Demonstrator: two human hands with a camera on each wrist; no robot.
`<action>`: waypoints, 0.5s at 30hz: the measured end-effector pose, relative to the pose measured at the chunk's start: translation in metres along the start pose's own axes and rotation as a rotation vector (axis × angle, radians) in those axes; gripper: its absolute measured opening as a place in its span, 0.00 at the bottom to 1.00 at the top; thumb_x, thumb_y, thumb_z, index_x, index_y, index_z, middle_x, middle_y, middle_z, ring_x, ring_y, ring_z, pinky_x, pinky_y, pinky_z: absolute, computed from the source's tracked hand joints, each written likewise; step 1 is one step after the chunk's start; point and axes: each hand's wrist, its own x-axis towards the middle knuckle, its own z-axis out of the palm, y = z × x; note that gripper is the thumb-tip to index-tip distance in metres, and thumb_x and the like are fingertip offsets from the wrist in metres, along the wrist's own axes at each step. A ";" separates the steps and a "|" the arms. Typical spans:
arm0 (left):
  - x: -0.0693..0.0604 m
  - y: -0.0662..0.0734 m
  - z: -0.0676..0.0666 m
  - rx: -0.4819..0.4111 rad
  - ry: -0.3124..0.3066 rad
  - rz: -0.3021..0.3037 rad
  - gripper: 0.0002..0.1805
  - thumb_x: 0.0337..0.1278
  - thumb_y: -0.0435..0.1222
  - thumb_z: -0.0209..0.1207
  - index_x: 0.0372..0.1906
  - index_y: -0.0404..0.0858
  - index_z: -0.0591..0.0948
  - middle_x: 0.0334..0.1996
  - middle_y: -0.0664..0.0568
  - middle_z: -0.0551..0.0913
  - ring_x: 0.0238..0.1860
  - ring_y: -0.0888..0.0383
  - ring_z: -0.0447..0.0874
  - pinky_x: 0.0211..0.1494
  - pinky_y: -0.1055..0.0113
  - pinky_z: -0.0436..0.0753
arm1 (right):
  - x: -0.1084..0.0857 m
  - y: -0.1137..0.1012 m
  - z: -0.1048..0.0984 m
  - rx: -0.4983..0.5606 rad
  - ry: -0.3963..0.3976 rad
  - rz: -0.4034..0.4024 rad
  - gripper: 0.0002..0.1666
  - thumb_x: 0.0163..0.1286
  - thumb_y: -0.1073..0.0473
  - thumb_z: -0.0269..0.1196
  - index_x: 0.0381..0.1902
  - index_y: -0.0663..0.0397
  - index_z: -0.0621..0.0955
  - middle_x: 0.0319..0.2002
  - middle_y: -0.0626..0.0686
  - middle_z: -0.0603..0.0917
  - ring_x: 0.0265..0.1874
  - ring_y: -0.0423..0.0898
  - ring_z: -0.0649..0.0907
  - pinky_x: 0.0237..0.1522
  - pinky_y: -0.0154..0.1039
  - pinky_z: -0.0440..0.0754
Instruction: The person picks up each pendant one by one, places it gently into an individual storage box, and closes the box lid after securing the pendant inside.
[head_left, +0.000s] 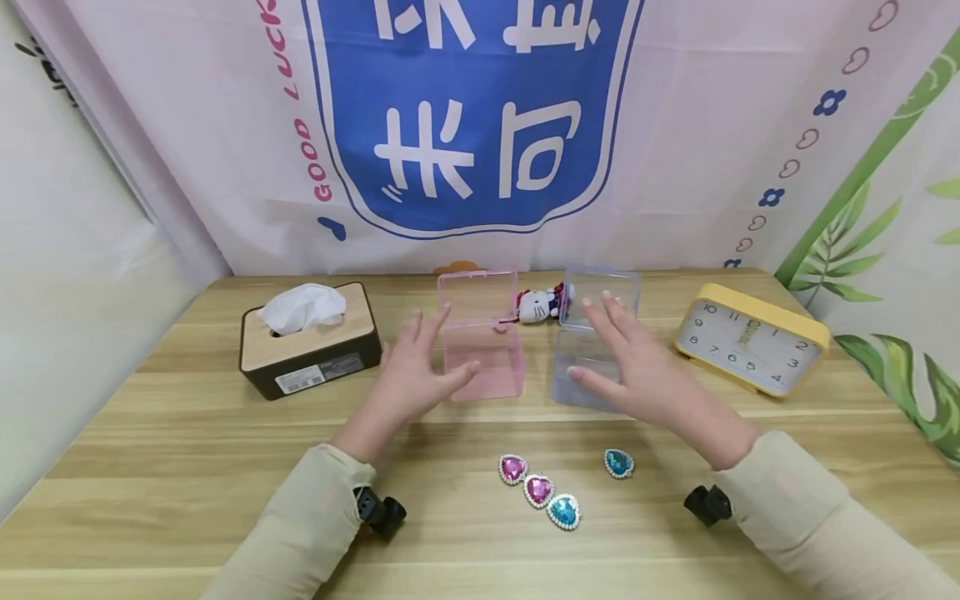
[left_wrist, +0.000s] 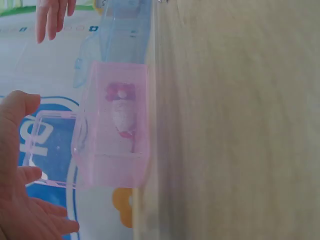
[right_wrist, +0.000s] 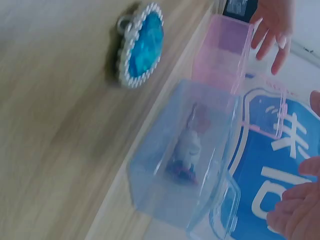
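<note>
In the head view the left hand (head_left: 416, 375) hovers with spread fingers at the left side of a pink clear box (head_left: 487, 367) whose lid is raised. The right hand (head_left: 645, 371) is held, fingers apart, over the right part of a blue clear box (head_left: 573, 367), its lid up too. Neither hand holds anything. Nearer the front lie two pink heart gems (head_left: 513, 469) (head_left: 538, 490), a blue gem (head_left: 564, 511) beside them, and another blue gem (head_left: 618, 462) apart to the right. The right wrist view shows one blue gem (right_wrist: 146, 47) close up.
A small white cat figure (head_left: 536, 307) lies behind and between the boxes. The tissue box (head_left: 311, 337) stands at the left, and a yellow-framed clock (head_left: 750, 342) at the right. A printed cloth (head_left: 247, 208) hangs along the table's back edge.
</note>
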 end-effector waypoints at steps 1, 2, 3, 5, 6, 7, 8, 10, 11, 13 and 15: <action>0.001 -0.002 0.000 -0.047 -0.001 0.006 0.48 0.49 0.61 0.57 0.72 0.60 0.45 0.73 0.40 0.39 0.71 0.35 0.42 0.67 0.35 0.45 | 0.000 -0.002 0.001 0.006 0.000 -0.015 0.49 0.65 0.36 0.53 0.74 0.45 0.44 0.73 0.60 0.41 0.71 0.61 0.47 0.67 0.62 0.52; 0.001 -0.004 0.001 -0.093 -0.001 0.009 0.48 0.49 0.60 0.58 0.72 0.60 0.46 0.73 0.41 0.41 0.71 0.36 0.43 0.67 0.35 0.47 | 0.000 -0.004 0.002 0.010 0.004 -0.037 0.49 0.65 0.37 0.53 0.74 0.46 0.45 0.73 0.59 0.42 0.71 0.60 0.47 0.67 0.61 0.53; 0.002 -0.006 0.001 -0.140 0.001 0.009 0.47 0.49 0.58 0.59 0.72 0.61 0.47 0.73 0.43 0.42 0.71 0.37 0.45 0.67 0.35 0.50 | 0.000 -0.006 0.004 0.012 0.007 -0.059 0.48 0.65 0.38 0.54 0.74 0.46 0.45 0.73 0.59 0.42 0.71 0.60 0.48 0.67 0.61 0.54; 0.003 -0.009 0.002 -0.231 0.007 0.007 0.46 0.49 0.56 0.61 0.72 0.60 0.50 0.73 0.46 0.46 0.71 0.40 0.47 0.66 0.37 0.55 | 0.001 -0.010 0.006 0.018 0.013 -0.106 0.47 0.66 0.41 0.55 0.74 0.48 0.47 0.73 0.59 0.44 0.71 0.60 0.50 0.67 0.59 0.55; 0.004 -0.011 0.003 -0.270 0.012 0.007 0.46 0.49 0.55 0.61 0.72 0.59 0.51 0.73 0.47 0.48 0.71 0.42 0.48 0.67 0.38 0.55 | 0.001 -0.011 0.007 0.022 0.017 -0.129 0.47 0.66 0.42 0.56 0.73 0.49 0.47 0.73 0.59 0.44 0.70 0.60 0.50 0.67 0.59 0.56; 0.005 -0.013 0.004 -0.304 0.019 0.009 0.46 0.49 0.54 0.61 0.71 0.58 0.52 0.73 0.48 0.50 0.71 0.43 0.49 0.67 0.39 0.56 | 0.001 -0.013 0.009 0.028 0.018 -0.152 0.46 0.66 0.43 0.56 0.73 0.49 0.48 0.73 0.58 0.44 0.70 0.59 0.50 0.67 0.58 0.56; 0.005 -0.015 0.004 -0.337 0.024 0.007 0.45 0.49 0.53 0.62 0.71 0.57 0.53 0.72 0.48 0.52 0.71 0.43 0.50 0.68 0.40 0.56 | 0.001 -0.014 0.010 0.036 0.021 -0.175 0.46 0.66 0.43 0.56 0.73 0.50 0.49 0.73 0.59 0.44 0.70 0.59 0.51 0.67 0.59 0.57; 0.006 -0.017 0.006 -0.400 0.031 -0.002 0.43 0.50 0.52 0.62 0.71 0.55 0.54 0.72 0.47 0.54 0.70 0.43 0.52 0.68 0.41 0.57 | 0.000 -0.018 0.013 0.047 0.022 -0.207 0.45 0.66 0.44 0.56 0.73 0.50 0.50 0.73 0.58 0.45 0.70 0.59 0.53 0.66 0.59 0.59; 0.007 -0.018 0.007 -0.434 0.034 -0.008 0.43 0.51 0.51 0.62 0.71 0.54 0.55 0.71 0.47 0.54 0.70 0.43 0.53 0.68 0.43 0.57 | 0.000 -0.019 0.014 0.055 0.023 -0.223 0.45 0.66 0.44 0.57 0.73 0.51 0.51 0.73 0.58 0.45 0.70 0.59 0.54 0.65 0.58 0.60; 0.007 -0.019 0.008 -0.511 0.038 -0.012 0.42 0.52 0.48 0.62 0.71 0.52 0.56 0.72 0.46 0.53 0.70 0.43 0.52 0.70 0.46 0.57 | 0.001 -0.021 0.018 0.058 0.028 -0.262 0.44 0.65 0.45 0.57 0.72 0.52 0.52 0.73 0.58 0.46 0.69 0.60 0.57 0.64 0.57 0.64; 0.007 -0.019 0.011 -0.600 0.046 -0.015 0.40 0.53 0.45 0.62 0.70 0.50 0.57 0.72 0.47 0.51 0.70 0.43 0.51 0.71 0.50 0.56 | 0.001 -0.023 0.022 0.060 0.034 -0.294 0.44 0.65 0.45 0.58 0.72 0.53 0.54 0.73 0.58 0.48 0.67 0.60 0.59 0.62 0.57 0.67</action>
